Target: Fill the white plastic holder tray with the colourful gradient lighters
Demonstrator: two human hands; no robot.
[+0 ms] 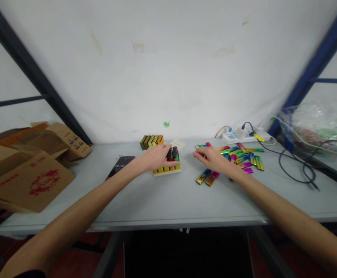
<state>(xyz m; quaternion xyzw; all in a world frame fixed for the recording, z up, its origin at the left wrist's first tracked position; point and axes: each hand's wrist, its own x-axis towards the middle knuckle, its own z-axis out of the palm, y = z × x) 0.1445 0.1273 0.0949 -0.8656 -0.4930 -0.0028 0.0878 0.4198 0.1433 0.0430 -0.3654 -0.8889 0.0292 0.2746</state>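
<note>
stretching wide, the table (168, 204) had many loose lighters (243, 158) left near its back edge, right of centre. the left hand (157, 157), fingers wide, grip unclear, covered a seemingly part-filled white tray (168, 173) near that edge's middle, yellow-fronted; the right hand (213, 159) curled narrow, contents hidden. behind, one block (151, 141) looked complete.

Your left hand (156, 157) lies over a tray (167, 173) of lighters; your right hand (211, 158) is beside the loose lighters (242, 159). A phone (121, 165) lies left of the tray.
</note>
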